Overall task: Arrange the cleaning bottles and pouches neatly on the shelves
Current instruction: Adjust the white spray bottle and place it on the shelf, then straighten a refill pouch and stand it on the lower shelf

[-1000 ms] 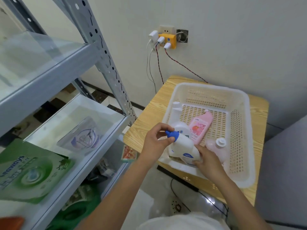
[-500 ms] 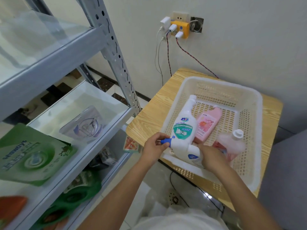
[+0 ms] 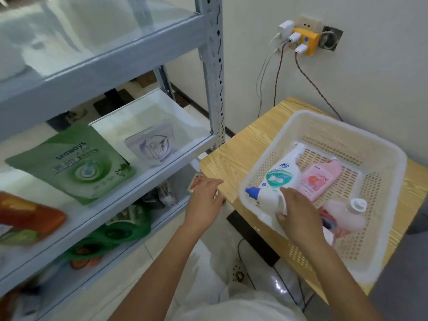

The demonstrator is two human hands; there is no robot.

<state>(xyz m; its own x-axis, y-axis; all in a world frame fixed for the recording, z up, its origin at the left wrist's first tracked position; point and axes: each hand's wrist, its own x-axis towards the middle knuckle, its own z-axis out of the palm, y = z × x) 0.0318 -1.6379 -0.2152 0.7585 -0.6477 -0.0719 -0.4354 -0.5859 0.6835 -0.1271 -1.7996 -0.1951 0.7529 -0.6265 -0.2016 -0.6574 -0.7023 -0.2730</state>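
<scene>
Grey perforated-steel shelf (image 3: pixel 212 66) with glass boards, a green pouch (image 3: pixel 76 163) lying flat on the middle one. Wood-grain desk (image 3: pixel 231 163) carries a white slotted plastic basket (image 3: pixel 393 158). Blue-capped white bottle (image 3: pixel 266 199) sits in the basket's near-left corner, with the right hand (image 3: pixel 298 216) fingers curled round it. Left hand (image 3: pixel 206 200) has since let go — fingers relaxed, empty.

Orange pouch (image 3: pixel 30 215) cut off by L edge

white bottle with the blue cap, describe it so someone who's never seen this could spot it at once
Find the white plastic basket on the wooden table right of the metal shelves. In its near-left corner the right hand grips a white bottle. Unlike the green-labelled bottle and the pink bottle behind it, this one has a blue cap.
</scene>
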